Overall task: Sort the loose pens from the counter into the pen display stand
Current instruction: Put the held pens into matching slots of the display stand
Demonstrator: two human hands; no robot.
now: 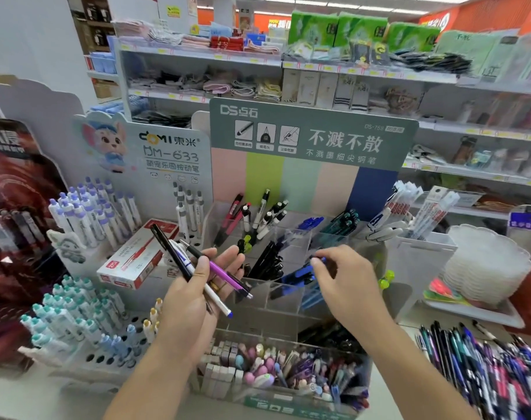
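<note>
My left hand (194,286) grips a bundle of loose pens (197,265): a black one, a white one with a blue tip and a purple one. My right hand (346,274) pinches the top of a blue pen (300,272) that leans in a clear compartment of the tiered pen display stand (258,286). Other compartments of the stand hold black pens (267,259), black-and-white pens (265,218), a red pen (232,212), more blue pens (311,222) and teal pens (343,222). A pile of loose pens (476,368) lies on the counter at the right.
A white holed stand with purple-capped pens (88,210) and teal-capped pens (67,307) is at the left, with a red-and-white pen box (137,256) on it. A clear bin of small stationery (282,374) sits in front. White scalloped plates (485,268) stand at the right. Store shelves rise behind.
</note>
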